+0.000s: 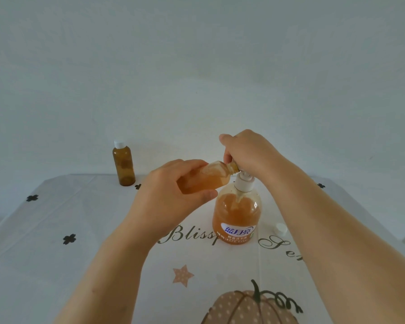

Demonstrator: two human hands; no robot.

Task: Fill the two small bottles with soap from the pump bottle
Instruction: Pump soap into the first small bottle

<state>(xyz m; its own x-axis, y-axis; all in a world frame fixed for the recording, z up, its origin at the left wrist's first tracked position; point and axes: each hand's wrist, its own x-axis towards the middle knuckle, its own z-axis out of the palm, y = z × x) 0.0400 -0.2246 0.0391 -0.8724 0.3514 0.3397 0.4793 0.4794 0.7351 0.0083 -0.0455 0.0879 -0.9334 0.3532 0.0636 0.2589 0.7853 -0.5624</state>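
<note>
Head view: bench point(80, 265) under a printed cloth carries the pump bottle point(236, 218), upright and part full of orange soap. Right hand point(246, 153) sits on top of the pump bottle, fingers curled over its pump head. Left hand point(173, 197), just left of the pump bottle, has fingers clamped round the open small bottle point(206, 181), which is tilted with its mouth at the nozzle and soap inside. Capped small bottle point(124, 167) stands well left of the pump bottle. White cap point(280, 229) lies near its right.
</note>
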